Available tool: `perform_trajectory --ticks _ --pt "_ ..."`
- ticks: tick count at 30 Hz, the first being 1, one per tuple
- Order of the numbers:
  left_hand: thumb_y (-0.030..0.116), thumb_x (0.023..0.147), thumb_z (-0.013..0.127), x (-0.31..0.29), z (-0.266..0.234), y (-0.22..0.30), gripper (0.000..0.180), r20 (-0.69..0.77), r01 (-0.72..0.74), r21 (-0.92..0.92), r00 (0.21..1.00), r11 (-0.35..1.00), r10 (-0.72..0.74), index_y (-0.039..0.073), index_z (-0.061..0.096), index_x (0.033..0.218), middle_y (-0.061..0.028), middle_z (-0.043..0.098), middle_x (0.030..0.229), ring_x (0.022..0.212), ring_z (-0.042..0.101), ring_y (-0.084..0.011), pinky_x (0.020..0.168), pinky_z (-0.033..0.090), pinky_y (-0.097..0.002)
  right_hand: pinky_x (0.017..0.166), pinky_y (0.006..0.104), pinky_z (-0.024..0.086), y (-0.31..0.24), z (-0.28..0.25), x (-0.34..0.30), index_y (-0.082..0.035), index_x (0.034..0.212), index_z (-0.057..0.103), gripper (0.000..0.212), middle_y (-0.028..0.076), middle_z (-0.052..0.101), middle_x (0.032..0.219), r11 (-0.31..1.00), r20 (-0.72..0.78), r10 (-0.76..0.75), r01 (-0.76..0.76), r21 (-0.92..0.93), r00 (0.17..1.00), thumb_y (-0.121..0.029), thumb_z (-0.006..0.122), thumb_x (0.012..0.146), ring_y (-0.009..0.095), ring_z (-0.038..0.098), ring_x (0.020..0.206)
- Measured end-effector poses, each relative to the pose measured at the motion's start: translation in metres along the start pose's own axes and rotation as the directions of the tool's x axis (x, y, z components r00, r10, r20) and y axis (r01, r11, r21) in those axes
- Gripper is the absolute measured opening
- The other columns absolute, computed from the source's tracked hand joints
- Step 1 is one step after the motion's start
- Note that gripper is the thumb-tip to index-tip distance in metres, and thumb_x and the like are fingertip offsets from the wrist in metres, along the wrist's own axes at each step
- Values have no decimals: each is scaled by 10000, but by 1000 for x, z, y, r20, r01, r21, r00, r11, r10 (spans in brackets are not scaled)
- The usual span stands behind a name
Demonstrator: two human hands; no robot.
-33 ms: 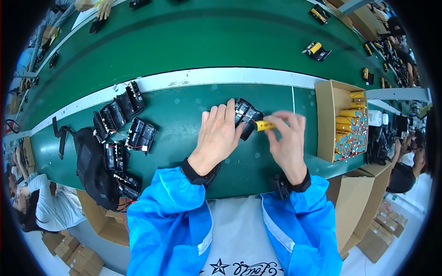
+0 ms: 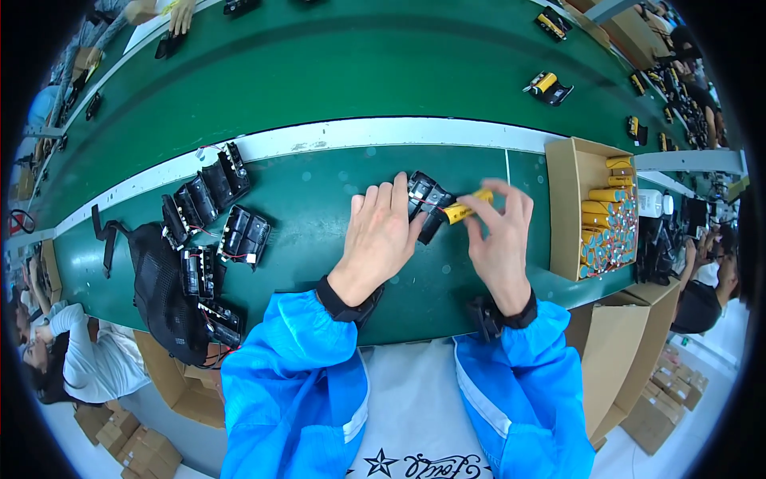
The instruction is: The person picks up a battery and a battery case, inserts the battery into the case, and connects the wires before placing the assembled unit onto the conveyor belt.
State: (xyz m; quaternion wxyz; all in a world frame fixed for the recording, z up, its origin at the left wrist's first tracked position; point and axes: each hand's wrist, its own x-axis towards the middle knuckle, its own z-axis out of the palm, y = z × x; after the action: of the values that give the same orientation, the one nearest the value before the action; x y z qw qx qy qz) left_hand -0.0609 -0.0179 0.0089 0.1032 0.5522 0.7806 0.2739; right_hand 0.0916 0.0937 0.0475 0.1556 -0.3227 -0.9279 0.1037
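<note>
The left hand (image 2: 373, 235) lay palm down with its fingers stretched out, index finger and thumb against the left edge of a black casing (image 2: 420, 191) on the green desk (image 2: 431, 295); whether its grip had closed on the casing, I could not tell. The right hand (image 2: 501, 239) had its grip closed on a yellow cylinder (image 2: 456, 214), pinched between thumb and fingers. The cylinder sat at the casing's right side, its lower-left end close by the casing (whether the two touched was hard to see) and its other end tilted up and to the right, among the fingers. A thin red wire (image 2: 432, 207) ran over the casing.

Toward the desk's right end stood an open carton (image 2: 563, 215), with more yellow cylinders (image 2: 604, 209) inside. To the left, several black casings (image 2: 246, 234) were grouped near a black mesh bag (image 2: 159, 279). Past the white rail (image 2: 383, 131) stretched another green surface (image 2: 359, 76), where an open black case (image 2: 556, 95) bore a yellow cylinder. Up at the far left, a co-worker's hand (image 2: 182, 16) reached over that surface.
</note>
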Motion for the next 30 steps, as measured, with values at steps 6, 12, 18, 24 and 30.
perform_trajectory --ticks 6,12,18,24,30 --pt "204 844 694 0 5 6 579 -31 57 8 998 998 -57 -103 475 1283 -155 573 940 867 539 -285 759 380 -387 918 360 514 3 23 0 -62 1061 709 368 175 551 1326 887 -23 125 -101 451 992 7 759 703 284 622 1086" --pt "182 832 711 -1 5 8 627 8 120 -11 993 993 -120 -107 447 1322 -170 578 1009 903 538 -309 766 384 -404 887 361 548 1 25 -3 -57 1057 723 378 213 490 1416 893 -22 64 -47 448 998 -60 806 688 301 667 1027" --pt "128 767 733 -4 8 2 665 19 96 -5 995 995 -96 -106 452 1322 -171 568 1018 946 544 -311 797 396 -398 850 368 563 -25 39 2 -54 1047 731 357 215 489 1414 856 -100 12 42 515 995 -84 813 701 300 678 978" --pt "58 774 721 -13 -7 -12 645 19 -3 -168 1000 986 6 -57 447 1346 -172 571 1038 909 595 -319 779 478 -431 859 380 560 -33 41 5 -58 1043 733 336 243 479 1391 908 -47 -53 68 413 997 -62 798 714 358 596 1116" --pt "-22 794 681 -27 -26 -5 496 83 107 -338 993 935 -84 56 558 1268 -149 574 1155 830 666 -326 690 561 -431 866 384 556 -40 33 5 -54 1023 734 318 261 474 1369 928 4 -11 9 373 1000 -47 789 710 389 538 1178"
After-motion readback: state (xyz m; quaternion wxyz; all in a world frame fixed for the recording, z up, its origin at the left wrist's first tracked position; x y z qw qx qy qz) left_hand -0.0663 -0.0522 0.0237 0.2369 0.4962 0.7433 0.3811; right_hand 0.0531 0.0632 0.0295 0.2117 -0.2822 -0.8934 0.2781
